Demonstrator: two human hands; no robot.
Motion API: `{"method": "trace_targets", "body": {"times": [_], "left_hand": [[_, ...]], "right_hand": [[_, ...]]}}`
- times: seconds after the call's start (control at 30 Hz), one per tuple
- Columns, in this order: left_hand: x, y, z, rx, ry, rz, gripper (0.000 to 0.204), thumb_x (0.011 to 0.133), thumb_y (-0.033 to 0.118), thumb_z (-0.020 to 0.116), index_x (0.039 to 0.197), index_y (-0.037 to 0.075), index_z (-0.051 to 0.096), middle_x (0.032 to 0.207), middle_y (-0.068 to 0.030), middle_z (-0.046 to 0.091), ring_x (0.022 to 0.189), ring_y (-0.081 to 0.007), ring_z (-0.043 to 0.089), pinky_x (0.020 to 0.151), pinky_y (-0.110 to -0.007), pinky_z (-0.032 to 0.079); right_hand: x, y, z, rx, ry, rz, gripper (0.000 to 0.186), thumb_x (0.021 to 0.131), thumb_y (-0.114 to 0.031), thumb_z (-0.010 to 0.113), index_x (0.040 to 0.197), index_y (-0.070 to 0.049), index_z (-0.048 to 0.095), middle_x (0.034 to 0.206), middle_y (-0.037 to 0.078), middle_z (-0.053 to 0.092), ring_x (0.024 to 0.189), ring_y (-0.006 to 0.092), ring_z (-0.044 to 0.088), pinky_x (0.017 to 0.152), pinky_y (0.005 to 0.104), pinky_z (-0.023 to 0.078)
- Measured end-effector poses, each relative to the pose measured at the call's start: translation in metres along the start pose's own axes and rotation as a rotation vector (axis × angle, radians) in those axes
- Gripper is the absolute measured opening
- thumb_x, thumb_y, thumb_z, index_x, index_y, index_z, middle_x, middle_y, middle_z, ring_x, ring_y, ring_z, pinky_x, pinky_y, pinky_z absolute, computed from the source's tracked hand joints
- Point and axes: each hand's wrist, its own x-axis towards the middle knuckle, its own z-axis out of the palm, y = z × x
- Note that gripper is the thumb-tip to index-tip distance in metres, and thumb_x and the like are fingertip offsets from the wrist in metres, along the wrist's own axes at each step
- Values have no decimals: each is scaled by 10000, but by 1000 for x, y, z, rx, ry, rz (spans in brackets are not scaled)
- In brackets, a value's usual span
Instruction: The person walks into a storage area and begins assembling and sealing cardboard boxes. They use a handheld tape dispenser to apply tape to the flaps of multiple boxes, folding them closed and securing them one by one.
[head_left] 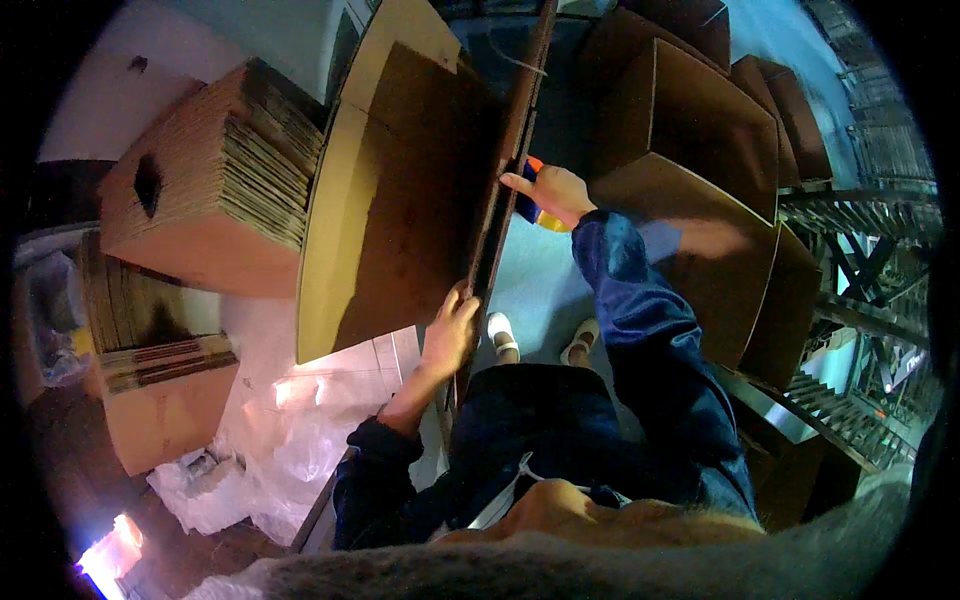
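Observation:
A large cardboard box (425, 190) stands in front of me, slightly left, with a pale flap (350, 170) on its left side. Its dark long edge runs away from me through the middle of the view. My left hand (450, 335) is closed on the near part of that edge, fingers over the top. Farther along, my right hand (560, 195) is wrapped round an orange, blue and yellow object (530, 207); its kind is mostly hidden behind the hand and the edge. The right thumb points toward the edge and seems to touch it.
Stacked flattened cartons (255, 170) stand at the left, with more cardboard (165, 390) below. Clear plastic wrap (290, 470) lies at lower left near a bright light (115, 555). Open brown boxes (710, 130) and a slatted rack (850, 320) fill the right.

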Motion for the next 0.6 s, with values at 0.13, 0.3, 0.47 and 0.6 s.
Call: {"method": "trace_targets", "body": {"times": [0.13,0.3,0.47,0.6], "left_hand": [[0,-10,-4,-5,196,190,566,816,36,535,1340,203,402,1411,-220,293,1171,-403,458,894,-417,474],[12,-15,45,-284,205,-172,722,724,-34,542,1385,47,263,1431,-221,255,1315,-393,267,1027,-427,328],[-10,-32,74,-241,263,-247,368,827,139,583,1168,19,514,964,-218,608,911,-389,590,806,-372,472],[-56,-50,47,-332,461,-111,308,848,63,571,1156,36,575,1011,-214,620,907,-318,616,799,-351,482]], "right_hand": [[3,19,12,50,-7,42,731,774,-713,433,769,-27,685,806,200,650,827,365,629,710,430,489],[16,36,36,95,-19,103,546,776,-546,521,834,-25,673,910,207,650,891,365,615,757,453,474],[-4,77,62,155,-44,124,560,759,-535,562,799,17,646,845,250,636,839,380,619,691,463,470],[-91,124,79,556,-284,187,481,796,-488,596,830,-12,657,786,135,662,710,264,640,588,402,465]]}}
